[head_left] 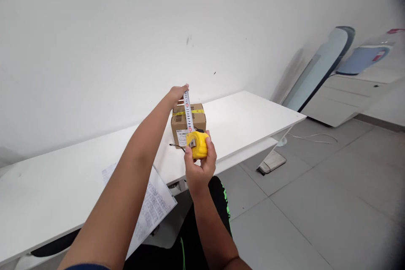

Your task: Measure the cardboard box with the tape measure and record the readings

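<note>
A yellow tape measure (200, 145) is gripped in my right hand (200, 172) in front of a cardboard box (198, 120). Its white blade (188, 112) is drawn out and runs over the top of the box toward the wall. At the far end my left hand (178, 94) pinches the blade's tip between its fingers. The box stands on the white table (237, 120), with yellow strapping tape across its top and a printed label on its front. A dark cord loop hangs from the tape measure's left side.
A sheet of handwritten paper (155, 202) lies partly under my left forearm and sticks out over the table's front edge. To the right, a tall light panel (319, 65) leans by a white cabinet (343, 97). A thin cable (316, 136) lies on the tiled floor.
</note>
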Demonstrator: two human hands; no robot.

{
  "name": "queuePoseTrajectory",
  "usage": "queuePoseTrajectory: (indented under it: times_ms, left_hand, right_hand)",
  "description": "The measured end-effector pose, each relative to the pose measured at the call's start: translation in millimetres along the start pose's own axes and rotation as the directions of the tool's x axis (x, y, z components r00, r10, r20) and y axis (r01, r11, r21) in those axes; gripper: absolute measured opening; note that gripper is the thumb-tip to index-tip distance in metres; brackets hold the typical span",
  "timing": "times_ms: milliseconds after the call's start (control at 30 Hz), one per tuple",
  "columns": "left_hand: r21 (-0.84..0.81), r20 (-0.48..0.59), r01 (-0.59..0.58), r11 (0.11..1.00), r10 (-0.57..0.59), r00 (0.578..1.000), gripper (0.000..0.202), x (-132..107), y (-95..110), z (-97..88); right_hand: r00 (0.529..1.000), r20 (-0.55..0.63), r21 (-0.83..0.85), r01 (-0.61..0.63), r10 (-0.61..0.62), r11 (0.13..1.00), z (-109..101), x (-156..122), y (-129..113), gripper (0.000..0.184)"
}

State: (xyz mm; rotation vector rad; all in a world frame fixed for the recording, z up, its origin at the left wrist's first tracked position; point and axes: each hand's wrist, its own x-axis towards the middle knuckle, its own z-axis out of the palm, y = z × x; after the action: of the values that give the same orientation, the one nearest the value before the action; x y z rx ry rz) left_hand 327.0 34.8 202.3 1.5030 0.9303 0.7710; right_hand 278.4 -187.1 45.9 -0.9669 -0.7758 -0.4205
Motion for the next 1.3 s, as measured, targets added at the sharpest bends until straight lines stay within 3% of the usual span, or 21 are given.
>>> queuePoseTrajectory:
  times_ms: [100, 233, 333, 500, 667, 800, 1067, 1200, 1300]
  left_hand:
    - [0.315, -0.116, -0.075, 0.946, 0.117, 0.986, 0.036, 9.8, -23.4, -7.0]
    - [0.504, -0.068, -0.104, 0.857, 0.159, 0.985, 0.039, 11.7, -49.7, -11.9]
    - [0.521, -0.048, -0.065, 0.851, 0.105, 0.993, 0.035, 9.3, -58.4, -12.7]
    - [0.578, -0.058, -0.090, 0.811, 0.151, 0.987, 0.028, 5.0, -58.1, -10.1]
    - [0.607, -0.014, -0.131, 0.784, 0.175, 0.984, 0.028, -1.1, -52.9, -6.3]
    - [0.616, 0.041, -0.163, 0.770, 0.176, 0.984, 0.024, -3.0, -50.2, -1.9]
    - [0.642, 0.109, -0.210, 0.737, 0.183, 0.977, 0.029, -3.4, -47.8, 5.7]
    - [0.619, 0.106, -0.212, 0.756, 0.187, 0.977, 0.031, -4.1, -48.0, 6.5]
    - [0.509, 0.120, -0.184, 0.841, 0.142, 0.983, 0.035, -3.6, -50.1, 5.6]
  right_hand:
    - [0.996, 0.065, -0.091, 0.063, -0.057, 0.994, 2.6, -0.8, 4.4, 0.068]
    - [0.968, 0.214, -0.182, 0.171, -0.131, 0.968, 2.1, -0.5, 5.4, 0.066]
    - [0.960, 0.250, -0.210, 0.182, -0.128, 0.961, 1.8, 0.8, 2.4, 0.068]
    - [0.964, 0.265, -0.203, 0.045, 0.011, 0.978, 2.5, 3.8, -7.6, 0.067]
    - [0.915, 0.377, -0.174, -0.080, 0.142, 0.981, 4.8, 6.2, -17.5, 0.063]
    - [0.889, 0.412, -0.233, -0.107, 0.197, 0.967, 9.0, 9.2, -20.9, 0.056]
    - [0.881, 0.415, -0.245, -0.132, 0.226, 0.961, 17.3, 10.9, -15.3, 0.054]
    - [0.876, 0.429, -0.233, -0.127, 0.219, 0.964, 20.2, 11.4, -11.6, 0.054]
    - [0.878, 0.430, -0.219, -0.126, 0.211, 0.968, 21.7, 11.2, -9.8, 0.054]
